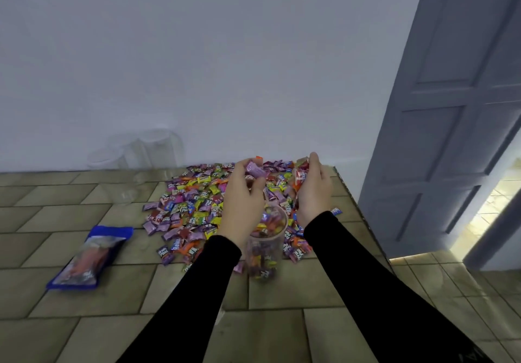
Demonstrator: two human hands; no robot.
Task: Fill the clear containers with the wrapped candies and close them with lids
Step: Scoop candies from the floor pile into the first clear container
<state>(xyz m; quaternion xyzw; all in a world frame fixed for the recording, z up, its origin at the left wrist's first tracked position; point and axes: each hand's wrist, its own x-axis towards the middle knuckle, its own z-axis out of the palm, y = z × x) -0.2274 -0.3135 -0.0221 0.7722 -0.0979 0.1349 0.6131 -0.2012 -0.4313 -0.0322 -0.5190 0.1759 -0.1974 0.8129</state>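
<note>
Gripping fistfuls of wrapped candies (194, 207), my left hand (244, 193) and right hand (313, 190) hover above the clear container (265, 250) on the tile-patterned surface (84, 320); a pale wall (225, 66) stands far, a grey door (456, 109) right.

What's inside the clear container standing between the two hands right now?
The clear container holds mixed wrapped candies, piled from the bottom up near the rim, with no lid on. The left hand covers part of its mouth, so the exact fill level there is hidden.

Two hands (242, 193); one blue bag (90, 255)
</note>
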